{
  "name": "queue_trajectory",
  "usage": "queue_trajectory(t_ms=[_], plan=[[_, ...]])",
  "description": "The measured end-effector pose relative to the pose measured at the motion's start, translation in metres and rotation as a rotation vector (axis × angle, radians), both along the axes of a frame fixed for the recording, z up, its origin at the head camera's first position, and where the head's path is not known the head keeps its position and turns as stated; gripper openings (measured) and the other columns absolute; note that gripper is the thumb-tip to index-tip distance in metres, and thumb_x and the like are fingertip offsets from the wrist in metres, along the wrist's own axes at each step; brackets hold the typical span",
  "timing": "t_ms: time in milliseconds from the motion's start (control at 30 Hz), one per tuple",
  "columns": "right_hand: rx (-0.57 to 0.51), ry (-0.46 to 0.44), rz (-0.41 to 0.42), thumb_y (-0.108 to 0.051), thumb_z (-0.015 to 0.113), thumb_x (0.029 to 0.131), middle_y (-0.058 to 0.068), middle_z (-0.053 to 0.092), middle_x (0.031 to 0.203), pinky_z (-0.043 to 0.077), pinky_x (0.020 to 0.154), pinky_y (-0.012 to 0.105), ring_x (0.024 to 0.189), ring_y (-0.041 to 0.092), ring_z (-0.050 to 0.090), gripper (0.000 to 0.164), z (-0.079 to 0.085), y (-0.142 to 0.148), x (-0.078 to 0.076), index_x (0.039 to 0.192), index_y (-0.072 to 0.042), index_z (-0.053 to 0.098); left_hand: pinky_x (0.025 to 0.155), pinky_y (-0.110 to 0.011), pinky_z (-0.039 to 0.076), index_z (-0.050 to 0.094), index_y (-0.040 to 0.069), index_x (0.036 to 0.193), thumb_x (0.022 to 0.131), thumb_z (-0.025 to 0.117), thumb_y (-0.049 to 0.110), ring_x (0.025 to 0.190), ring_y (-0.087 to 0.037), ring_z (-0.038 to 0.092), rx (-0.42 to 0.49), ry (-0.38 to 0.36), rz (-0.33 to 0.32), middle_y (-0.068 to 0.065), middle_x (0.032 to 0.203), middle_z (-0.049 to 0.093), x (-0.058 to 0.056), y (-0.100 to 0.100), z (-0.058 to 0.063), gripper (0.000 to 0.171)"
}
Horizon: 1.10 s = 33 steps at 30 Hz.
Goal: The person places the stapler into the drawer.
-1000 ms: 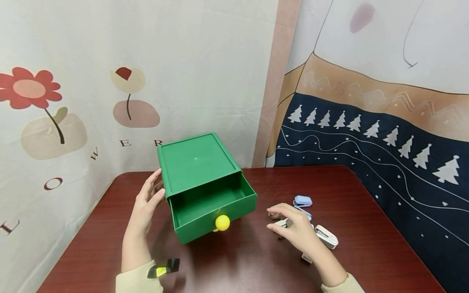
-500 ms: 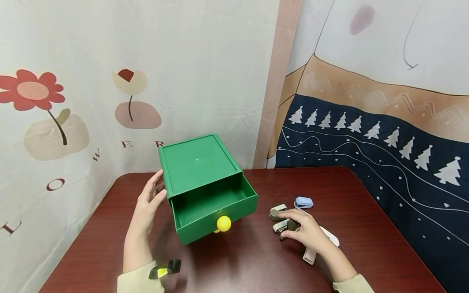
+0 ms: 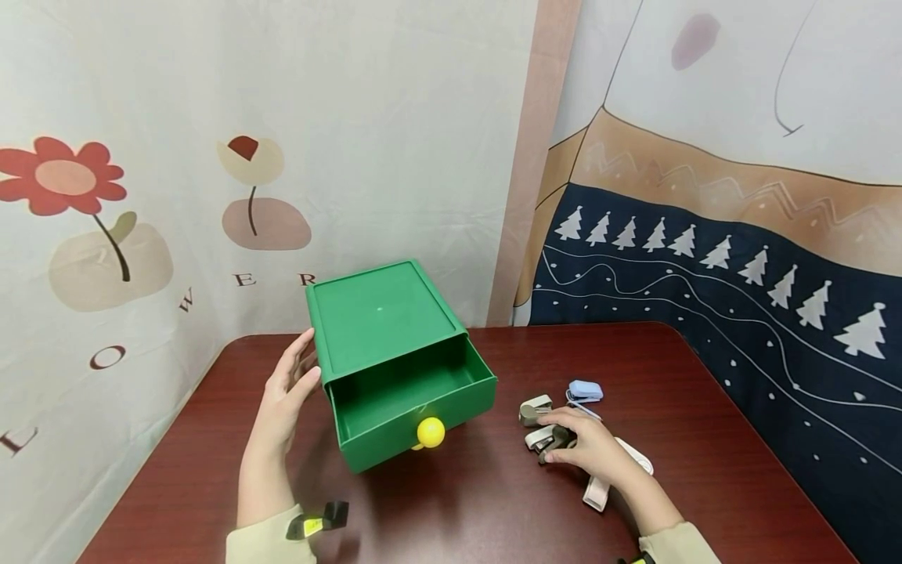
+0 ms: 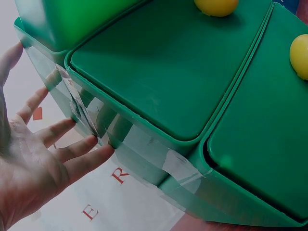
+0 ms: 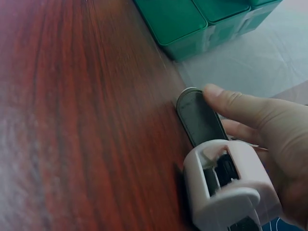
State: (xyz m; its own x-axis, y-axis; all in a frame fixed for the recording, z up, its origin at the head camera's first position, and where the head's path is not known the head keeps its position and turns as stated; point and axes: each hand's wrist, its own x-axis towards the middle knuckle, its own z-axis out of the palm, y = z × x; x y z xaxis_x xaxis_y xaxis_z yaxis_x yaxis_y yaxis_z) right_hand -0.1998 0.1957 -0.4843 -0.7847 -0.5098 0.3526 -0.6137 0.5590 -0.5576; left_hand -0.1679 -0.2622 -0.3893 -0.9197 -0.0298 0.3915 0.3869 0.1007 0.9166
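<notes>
My left hand [image 3: 278,403] rests its fingertips against the left side of a green drawer box [image 3: 384,313]. In the left wrist view its fingers [image 4: 57,130] are spread and touch the clear tape on that side. The top drawer [image 3: 423,407], with a yellow knob [image 3: 431,432], is pulled out. At the right, my right hand [image 3: 588,450] pinches a small white-and-dark-grey stapler [image 3: 541,439], thumb on the near side and fingers on the far side. The right wrist view shows the thumb on the stapler's dark rounded end [image 5: 199,115]; the fingers behind are partly hidden.
A second grey-and-white stapler [image 3: 535,410] lies just behind the pinched one. Farther back sits a light blue stapler [image 3: 585,391]. A whitish-pink stapler [image 3: 596,493] lies partly under the right wrist. All stand on the dark red table [image 3: 451,517], with curtains behind.
My right hand has moved slightly right and down over the staplers, uncovering two of them, and its thumb and fingers have closed around one. My left hand stays against the box.
</notes>
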Motion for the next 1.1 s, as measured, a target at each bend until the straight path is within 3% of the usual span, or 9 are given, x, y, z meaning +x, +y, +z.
queue_trajectory(t_ms=[233, 433, 833, 967, 1100], plan=[[0.116, -0.027, -0.003, -0.016, 0.086, 0.068, 0.003, 0.064, 0.112, 0.045, 0.089, 0.043, 0.107, 0.025, 0.056, 0.05, -0.002, -0.003, -0.003, 0.114, -0.01, 0.069, 0.088, -0.021, 0.039, 0.031, 0.013, 0.151, 0.101, 0.045, 0.007, 0.126, -0.016, 0.04, 0.005, 0.0, -0.005, 0.003, 0.142, 0.04, 0.0, -0.001, -0.001, 0.052], [0.127, -0.017, 0.009, -0.014, 0.085, 0.069, 0.003, 0.065, 0.109, 0.045, 0.087, 0.044, 0.106, 0.026, 0.057, 0.042, -0.001, -0.003, -0.004, 0.108, -0.01, 0.072, 0.087, -0.021, 0.04, 0.031, 0.013, 0.151, 0.101, 0.045, 0.007, 0.127, -0.015, 0.04, 0.01, 0.002, -0.009, -0.002, 0.144, 0.038, 0.0, -0.001, -0.001, 0.052], [0.031, 0.094, 0.0, -0.015, 0.087, 0.066, -0.004, 0.065, 0.105, 0.047, 0.082, 0.034, 0.098, 0.015, 0.058, 0.043, 0.002, -0.002, 0.0, 0.106, -0.011, 0.072, 0.087, -0.021, 0.04, 0.031, 0.013, 0.151, 0.101, 0.045, 0.008, 0.126, -0.015, 0.04, 0.01, -0.005, -0.01, -0.004, 0.145, 0.037, -0.001, 0.001, 0.0, 0.052], [-0.016, 0.133, -0.002, -0.014, 0.088, 0.064, -0.005, 0.065, 0.104, 0.047, 0.08, 0.03, 0.096, 0.013, 0.059, 0.045, 0.011, -0.004, 0.001, 0.106, -0.01, 0.073, 0.087, -0.021, 0.04, 0.031, 0.013, 0.151, 0.101, 0.045, 0.008, 0.127, -0.016, 0.039, 0.01, -0.008, -0.007, 0.0, 0.144, 0.039, -0.001, 0.0, 0.001, 0.052], [-0.071, 0.11, -0.003, -0.013, 0.089, 0.064, -0.008, 0.064, 0.105, 0.047, 0.077, 0.027, 0.095, 0.01, 0.059, 0.046, 0.024, -0.006, 0.005, 0.108, -0.011, 0.073, 0.087, -0.021, 0.04, 0.031, 0.014, 0.151, 0.101, 0.045, 0.008, 0.128, -0.017, 0.038, 0.011, -0.013, -0.009, 0.003, 0.143, 0.039, 0.0, 0.0, 0.001, 0.052]])
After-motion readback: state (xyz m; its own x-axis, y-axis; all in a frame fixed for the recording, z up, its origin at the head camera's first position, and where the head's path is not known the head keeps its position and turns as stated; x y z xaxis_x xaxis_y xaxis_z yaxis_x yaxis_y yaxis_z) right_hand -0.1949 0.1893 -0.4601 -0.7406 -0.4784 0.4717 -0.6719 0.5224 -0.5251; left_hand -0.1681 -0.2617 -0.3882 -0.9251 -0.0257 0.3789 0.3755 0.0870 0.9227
